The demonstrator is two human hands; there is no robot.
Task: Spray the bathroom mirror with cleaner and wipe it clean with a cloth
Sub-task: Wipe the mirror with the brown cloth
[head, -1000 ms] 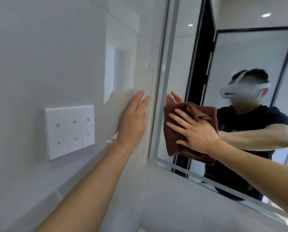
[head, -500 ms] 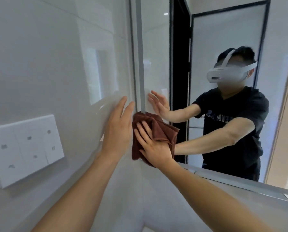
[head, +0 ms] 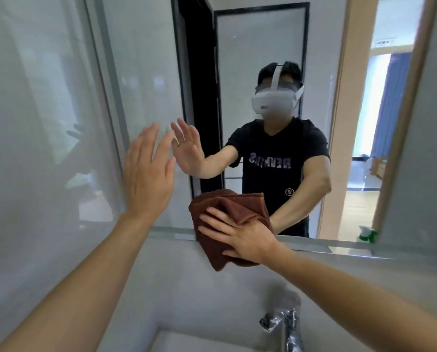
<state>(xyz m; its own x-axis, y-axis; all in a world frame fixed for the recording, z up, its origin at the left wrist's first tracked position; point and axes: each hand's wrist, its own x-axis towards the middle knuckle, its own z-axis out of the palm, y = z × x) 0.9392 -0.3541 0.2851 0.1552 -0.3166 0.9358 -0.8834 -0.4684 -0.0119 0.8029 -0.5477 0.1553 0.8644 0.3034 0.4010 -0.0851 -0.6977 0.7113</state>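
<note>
The mirror (head: 146, 102) fills the wall ahead, its pale frame running along the bottom edge. A brown cloth (head: 225, 207) is bunched at that bottom edge, half on the glass and half hanging over the wall below. My right hand (head: 240, 237) lies flat on the cloth and presses it against the mirror. My left hand (head: 148, 171) is raised with fingers spread, its palm at the mirror's left side; I cannot tell whether it touches the glass. A spray bottle's green and white top (head: 367, 236) shows only as a reflection at the lower right.
A chrome tap (head: 288, 329) and the white basin (head: 187, 342) sit below my arms. Glossy wall tiles (head: 34, 148) stand at the left. The mirror reflects a person in a dark shirt and a doorway behind.
My right hand slid the cloth right along the mirror's bottom edge, away from the left corner. My left hand left the tiled wall and now sits at the mirror's left side. The view swung right.
</note>
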